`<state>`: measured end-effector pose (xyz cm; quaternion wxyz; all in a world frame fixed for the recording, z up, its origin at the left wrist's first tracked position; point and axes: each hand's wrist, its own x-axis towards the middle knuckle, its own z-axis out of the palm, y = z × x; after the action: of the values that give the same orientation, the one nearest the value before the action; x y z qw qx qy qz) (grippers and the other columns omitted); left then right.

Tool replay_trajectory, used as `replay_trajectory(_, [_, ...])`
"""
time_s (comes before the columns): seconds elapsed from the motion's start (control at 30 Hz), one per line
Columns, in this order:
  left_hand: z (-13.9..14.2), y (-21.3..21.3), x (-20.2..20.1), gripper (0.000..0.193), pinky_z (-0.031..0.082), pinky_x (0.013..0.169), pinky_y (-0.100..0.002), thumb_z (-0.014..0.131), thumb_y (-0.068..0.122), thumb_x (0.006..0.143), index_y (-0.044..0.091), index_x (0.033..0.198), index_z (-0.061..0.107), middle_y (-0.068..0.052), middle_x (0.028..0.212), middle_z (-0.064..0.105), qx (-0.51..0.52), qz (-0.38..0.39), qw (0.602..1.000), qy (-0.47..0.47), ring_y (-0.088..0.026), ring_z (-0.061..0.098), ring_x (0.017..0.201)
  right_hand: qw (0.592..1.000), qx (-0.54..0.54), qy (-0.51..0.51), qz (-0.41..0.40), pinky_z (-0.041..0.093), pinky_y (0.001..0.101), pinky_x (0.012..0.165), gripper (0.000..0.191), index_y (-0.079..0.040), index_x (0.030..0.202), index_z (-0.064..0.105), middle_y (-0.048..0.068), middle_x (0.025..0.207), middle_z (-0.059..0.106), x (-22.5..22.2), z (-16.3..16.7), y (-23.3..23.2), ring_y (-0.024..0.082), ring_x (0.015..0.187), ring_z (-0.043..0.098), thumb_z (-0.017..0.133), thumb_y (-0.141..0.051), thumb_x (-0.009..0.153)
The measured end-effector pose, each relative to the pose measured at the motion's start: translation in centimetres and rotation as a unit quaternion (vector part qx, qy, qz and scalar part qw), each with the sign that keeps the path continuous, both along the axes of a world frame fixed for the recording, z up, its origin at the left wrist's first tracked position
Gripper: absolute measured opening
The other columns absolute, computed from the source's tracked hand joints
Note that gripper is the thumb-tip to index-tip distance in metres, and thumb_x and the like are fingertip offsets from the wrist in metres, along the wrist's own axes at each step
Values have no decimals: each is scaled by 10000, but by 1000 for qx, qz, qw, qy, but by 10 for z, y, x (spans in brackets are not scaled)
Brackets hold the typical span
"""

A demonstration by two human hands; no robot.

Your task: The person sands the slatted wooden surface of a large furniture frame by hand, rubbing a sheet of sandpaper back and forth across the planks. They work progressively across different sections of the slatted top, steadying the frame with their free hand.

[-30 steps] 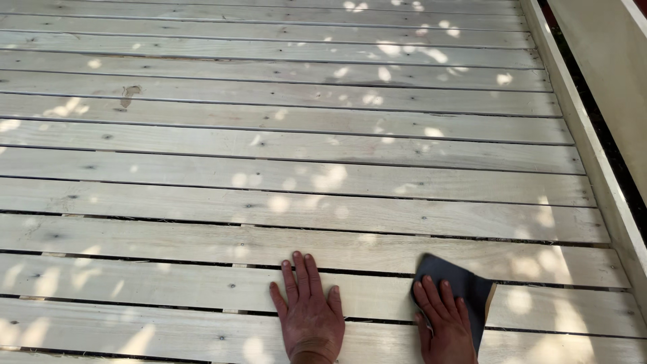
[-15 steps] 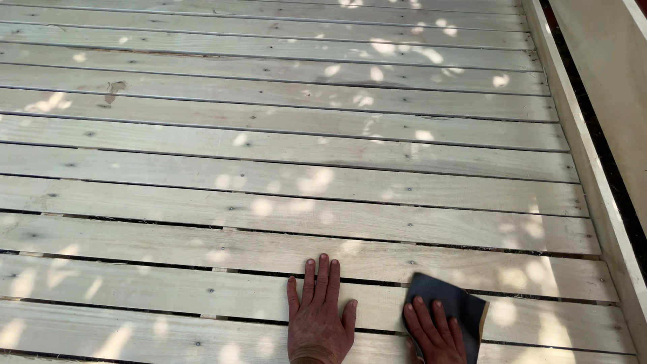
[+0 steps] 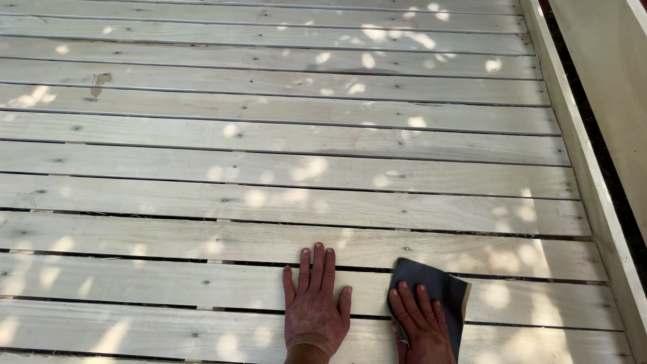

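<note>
The work surface is a deck of pale, unfinished wooden boards running left to right, separated by narrow dark gaps and dappled with patches of sunlight. A raised wooden edge board borders the deck from 1 o'clock down to 4 o'clock, with a dark gap and a pale wall beyond it. A small brownish stain marks one board at 10 o'clock. Screw heads dot the boards. Nothing lies on the boards between the hands and the far end of the deck.

The left hand lies at 6 o'clock, palm down, fully open, fingers extended and close together, flat on the boards. It grips nothing.

The right hand lies just beside it, toward 5 o'clock, fingers spread and pressed flat on a dark grey sheet of sandpaper. The sheet rests on the board under the palm, its far edge and right corner showing beyond the fingertips. The hand presses the sheet down rather than closing around it.
</note>
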<state>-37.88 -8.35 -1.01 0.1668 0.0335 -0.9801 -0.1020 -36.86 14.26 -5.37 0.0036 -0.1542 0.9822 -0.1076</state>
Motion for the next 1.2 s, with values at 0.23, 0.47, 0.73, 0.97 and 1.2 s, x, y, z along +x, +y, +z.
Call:
replay_trajectory(0.23, [-3, 1, 3, 732, -14, 1238, -572, 299, 510, 983, 110, 1577, 149, -84, 1651, 108, -12, 2, 1000, 6, -253, 25, 1535, 999, -43, 16, -14, 199, 509, 1231, 531, -182, 1534, 424, 49, 1638, 351, -91, 36, -33, 327, 1520, 270, 505, -234, 1012])
replay_trajectory(0.47, [-2, 2, 1, 734, -18, 1231, -583, 299, 503, 971, 100, 1567, 152, -83, 1653, 106, 7, 2, 1000, 10, -260, 20, 1535, 1000, -7, -24, -17, 193, 543, 1180, 680, -317, 1539, 439, -2, 1645, 356, 31, 13, -6, 313, 1531, 264, 595, -288, 878])
replay_trajectory(0.73, [-8, 2, 2, 710, -10, 1242, -569, 253, 517, 1001, 114, 1572, 128, -74, 1648, 90, -4, 7, 999, 34, -242, 9, 1534, 999, -26, 22, -38, 163, 517, 1218, 485, -178, 1522, 438, 54, 1624, 363, -92, 46, -44, 312, 1520, 230, 449, -331, 1061])
replay_trajectory(0.97, [-11, 3, 1, 705, -13, 1228, -559, 237, 512, 993, 119, 1567, 124, -66, 1653, 81, -7, 11, 999, 39, -240, 8, 1539, 999, -1, -3, -34, 180, 525, 1180, 616, -337, 1529, 470, -26, 1637, 377, 42, 17, -18, 281, 1480, 265, 535, -372, 918])
replay_trajectory(1.2, [-5, -1, 2, 731, -5, 1230, -572, 307, 520, 969, 132, 1568, 146, -64, 1648, 103, -9, 5, 1000, 3, -244, 27, 1522, 999, -43, 6, -3, 158, 496, 1234, 473, -224, 1515, 463, 17, 1627, 377, -101, 36, -45, 292, 1528, 250, 463, -286, 1046])
